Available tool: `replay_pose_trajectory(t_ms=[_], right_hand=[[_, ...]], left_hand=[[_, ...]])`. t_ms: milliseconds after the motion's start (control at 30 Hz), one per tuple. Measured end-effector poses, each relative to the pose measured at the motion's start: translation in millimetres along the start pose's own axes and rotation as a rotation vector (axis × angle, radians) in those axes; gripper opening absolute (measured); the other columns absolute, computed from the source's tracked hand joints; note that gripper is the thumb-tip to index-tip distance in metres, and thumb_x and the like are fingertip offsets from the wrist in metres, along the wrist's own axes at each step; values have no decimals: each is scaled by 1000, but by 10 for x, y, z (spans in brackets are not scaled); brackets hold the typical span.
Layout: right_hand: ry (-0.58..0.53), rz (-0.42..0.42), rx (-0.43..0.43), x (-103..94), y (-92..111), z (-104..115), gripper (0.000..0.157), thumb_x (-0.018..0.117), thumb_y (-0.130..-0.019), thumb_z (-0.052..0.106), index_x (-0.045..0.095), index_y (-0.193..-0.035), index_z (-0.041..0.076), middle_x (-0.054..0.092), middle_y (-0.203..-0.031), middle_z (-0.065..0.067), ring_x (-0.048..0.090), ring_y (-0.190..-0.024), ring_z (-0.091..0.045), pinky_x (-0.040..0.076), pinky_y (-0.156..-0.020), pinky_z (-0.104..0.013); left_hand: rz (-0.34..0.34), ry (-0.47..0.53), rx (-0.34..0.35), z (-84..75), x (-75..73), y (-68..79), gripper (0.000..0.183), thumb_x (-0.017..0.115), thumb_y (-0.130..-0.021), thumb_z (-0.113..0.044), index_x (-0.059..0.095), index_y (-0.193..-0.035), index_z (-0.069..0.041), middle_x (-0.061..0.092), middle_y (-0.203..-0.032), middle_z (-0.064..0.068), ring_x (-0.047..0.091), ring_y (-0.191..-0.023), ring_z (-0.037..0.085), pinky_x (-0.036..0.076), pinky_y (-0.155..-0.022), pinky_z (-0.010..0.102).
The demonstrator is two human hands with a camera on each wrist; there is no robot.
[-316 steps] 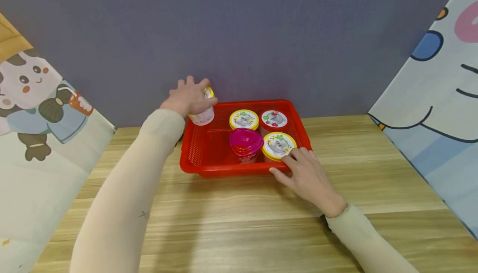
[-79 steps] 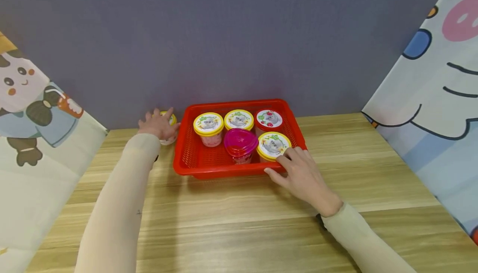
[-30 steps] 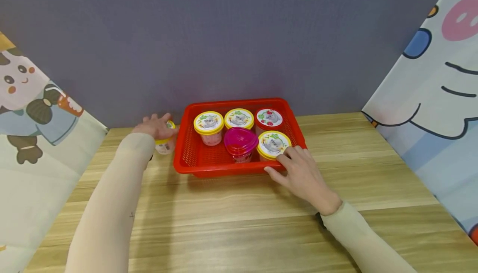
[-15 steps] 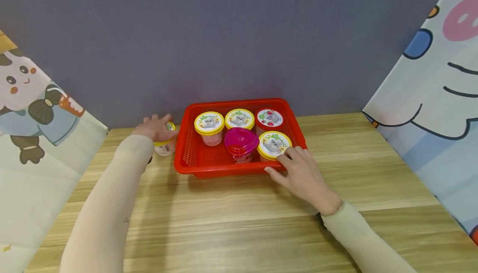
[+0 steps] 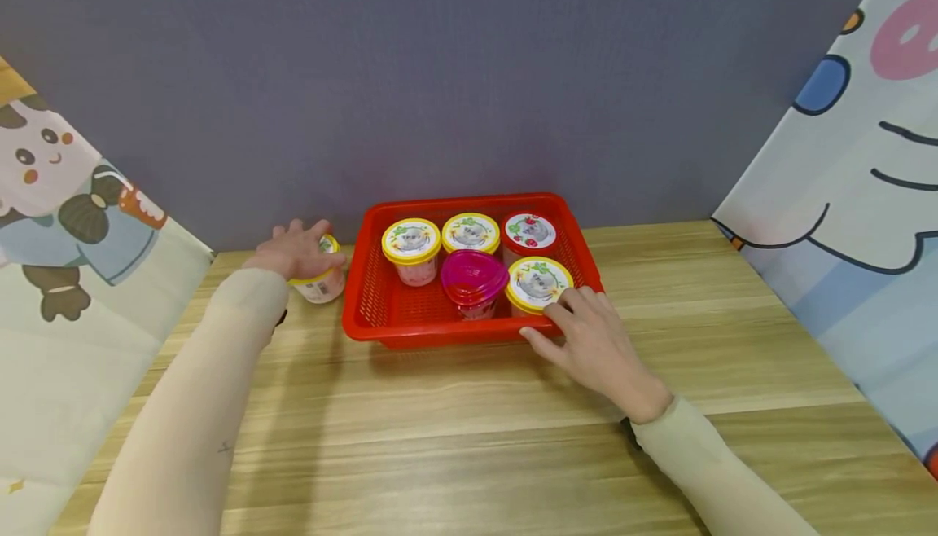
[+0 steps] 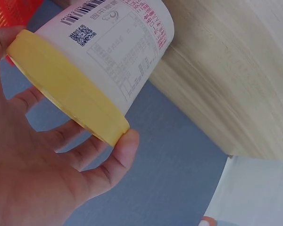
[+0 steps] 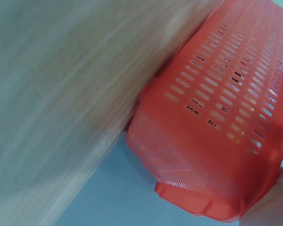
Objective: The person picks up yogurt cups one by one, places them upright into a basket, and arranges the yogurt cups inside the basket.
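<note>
My left hand (image 5: pixel 293 251) grips a tub (image 5: pixel 322 285) by its yellow lid, just left of the red plastic basket (image 5: pixel 418 331). The left wrist view shows the fingers spread around the lid (image 6: pixel 68 87), with a barcode and printed label on the tub's pale side. My right hand (image 5: pixel 597 349) grips the basket's front right rim, fingers over it and thumb outside, right beside a yellow-lidded tub (image 5: pixel 539 283). Also inside the basket are two more yellow-lidded tubs (image 5: pixel 410 240), a red-lidded tub (image 5: pixel 529 231) and a cup with a magenta lid (image 5: pixel 472 275).
The basket stands on a wood-grain table (image 5: pixel 469 438), close to a grey back panel (image 5: pixel 469 80). Cartoon-printed panels rise on the left (image 5: pixel 73 340) and right (image 5: pixel 865 218). The front left part of the basket floor (image 5: pixel 396 304) shows bare.
Compared with 10.5 s ago, one more yellow-lidded tub stands at the basket's left. My left hand has moved to another tub outside, now slightly farther left. The right hand stays on the rim.
</note>
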State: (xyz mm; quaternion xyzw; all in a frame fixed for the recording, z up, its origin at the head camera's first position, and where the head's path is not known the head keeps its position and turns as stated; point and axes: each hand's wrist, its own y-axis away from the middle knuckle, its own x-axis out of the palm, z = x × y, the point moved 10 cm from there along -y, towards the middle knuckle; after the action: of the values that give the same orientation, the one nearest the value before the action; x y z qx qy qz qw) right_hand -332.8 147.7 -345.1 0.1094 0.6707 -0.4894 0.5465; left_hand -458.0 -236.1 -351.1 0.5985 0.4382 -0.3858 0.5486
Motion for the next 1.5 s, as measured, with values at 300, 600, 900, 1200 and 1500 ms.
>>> replay_pose_trajectory(t_ms=[300, 600, 900, 1200, 1500], right_hand=[[-3, -9, -8, -18, -5, 11, 42, 72, -89, 48, 73, -95, 6, 54, -85, -7, 46, -77, -25, 35, -68, -34], [4, 2, -2, -12, 2, 7, 43, 71, -89, 48, 73, -96, 6, 55, -86, -7, 47, -78, -25, 36, -69, -34], [-2, 8, 10, -13, 3, -2, 42, 74, -88, 47, 73, -96, 6, 56, -87, -8, 47, -79, -26, 36, -70, -35], [2, 13, 12, -10, 4, -4, 42, 73, -88, 48, 73, -96, 6, 54, -87, -7, 46, -79, -25, 35, -69, -34], [5, 4, 1, -11, -1, 6, 42, 73, -88, 47, 73, -95, 6, 54, -86, -7, 46, -78, -25, 35, -68, -34]], left_hand=[[-79, -14, 52, -65, -173, 97, 73, 51, -89, -45, 32, -151, -12, 30, -142, 39, 34, -122, 60, 39, -86, 78], [-111, -29, 79, -131, -287, 194, 68, 51, -89, -44, 36, -148, -13, 34, -137, 35, 36, -117, 57, 40, -84, 76], [-139, -63, 94, -207, -409, 289, 68, 53, -91, -46, 37, -148, -13, 35, -137, 33, 36, -118, 54, 40, -86, 76], [-144, -62, 105, -259, -508, 379, 66, 52, -91, -45, 38, -147, -14, 36, -136, 32, 36, -117, 53, 44, -82, 73], [-161, -85, 125, -297, -612, 442, 66, 51, -92, -48, 37, -147, -14, 35, -136, 33, 36, -117, 54, 43, -82, 74]])
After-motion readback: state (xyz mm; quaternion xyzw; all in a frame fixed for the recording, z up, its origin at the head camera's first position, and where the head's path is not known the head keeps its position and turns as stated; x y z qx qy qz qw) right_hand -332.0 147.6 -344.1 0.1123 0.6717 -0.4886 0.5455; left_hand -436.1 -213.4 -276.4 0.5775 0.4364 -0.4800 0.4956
